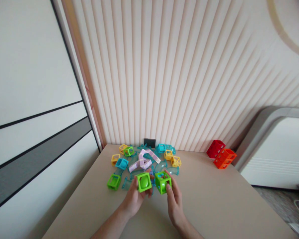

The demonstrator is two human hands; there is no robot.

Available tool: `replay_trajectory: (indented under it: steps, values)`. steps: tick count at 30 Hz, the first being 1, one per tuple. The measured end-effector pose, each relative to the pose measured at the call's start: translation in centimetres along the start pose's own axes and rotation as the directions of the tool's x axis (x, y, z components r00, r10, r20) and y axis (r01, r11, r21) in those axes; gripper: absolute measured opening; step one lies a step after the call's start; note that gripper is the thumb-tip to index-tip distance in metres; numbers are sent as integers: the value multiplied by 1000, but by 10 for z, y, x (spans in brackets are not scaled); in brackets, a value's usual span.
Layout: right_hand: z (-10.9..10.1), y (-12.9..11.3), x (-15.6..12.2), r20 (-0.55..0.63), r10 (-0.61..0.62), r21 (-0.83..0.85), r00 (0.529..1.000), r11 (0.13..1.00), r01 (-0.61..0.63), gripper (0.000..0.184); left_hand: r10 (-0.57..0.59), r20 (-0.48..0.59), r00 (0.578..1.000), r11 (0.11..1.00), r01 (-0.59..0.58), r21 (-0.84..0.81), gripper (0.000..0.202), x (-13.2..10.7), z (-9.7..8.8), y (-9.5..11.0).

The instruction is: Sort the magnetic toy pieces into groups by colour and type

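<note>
My left hand (135, 200) is closed around a green cube block (144, 182) with a rounded green piece inside its frame. In my right hand (175, 199) is a second green cube block (162, 183), gripped with the thumb on its near side. A narrow gap separates the two cubes, which are held up over the table. Behind them lie several see-through teal tubes (160, 166) and a lilac angled piece (142, 161). Another green cube (114, 182) rests on the table to the left of my hands. Parts of the pile are hidden behind the held cubes.
Yellow cubes (175, 161) and a blue cube (122, 163) lie around the pile. Red blocks (215, 148) and orange blocks (224, 158) stand at the table's (204, 196) back right. A ribbed wall (149, 73) rises behind; a white cabinet (35, 83) flanks the left.
</note>
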State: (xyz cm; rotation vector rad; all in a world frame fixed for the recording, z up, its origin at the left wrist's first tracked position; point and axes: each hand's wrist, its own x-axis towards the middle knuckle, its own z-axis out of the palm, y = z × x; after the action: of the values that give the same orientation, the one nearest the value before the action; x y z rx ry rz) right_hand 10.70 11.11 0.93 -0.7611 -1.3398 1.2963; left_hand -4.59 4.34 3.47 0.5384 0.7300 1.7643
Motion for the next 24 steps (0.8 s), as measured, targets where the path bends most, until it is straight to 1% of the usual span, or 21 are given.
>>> replay_trajectory:
  steps: [1,3,5,7,10,12,14,16,18,21,24]
  values:
    - [1,-1,0,-10,0,9,1000,1000,0,46,-2,14,1000,1000,2,13,67,-1,1,1]
    - [5,-4,-1,10,9,39,1000,999,-10,47,-3,19,1000,994,1,108,63,-3,0,1]
    - [9,-7,-2,58,18,74,998,997,-22,48,17,-14,1000,971,-13,240,55,-4,-1,-1]
    - [14,-9,-2,94,24,108,995,994,-34,49,51,-66,997,946,-27,322,51,-2,-4,-4]
    - [18,-9,0,82,34,154,996,987,-47,48,88,-138,987,951,-42,307,57,2,-7,-7]
    - [20,-8,2,59,43,168,997,984,-52,47,108,-152,982,956,-60,286,60,4,-6,-5]
    - [20,-7,3,49,44,172,998,984,-52,48,134,-119,984,947,-92,307,64,3,-3,-2]
    - [20,-5,2,73,38,157,997,986,-49,50,140,-63,988,926,-109,362,70,0,1,2]
    - [19,-4,1,105,30,131,994,990,-44,51,129,-41,991,914,-103,392,77,-3,5,4]
    - [18,-5,1,116,31,111,993,993,-44,51,120,-34,992,917,-97,388,76,-5,7,4]
    - [18,-7,2,102,24,120,995,992,-36,45,114,6,993,916,-108,386,74,-6,5,2]
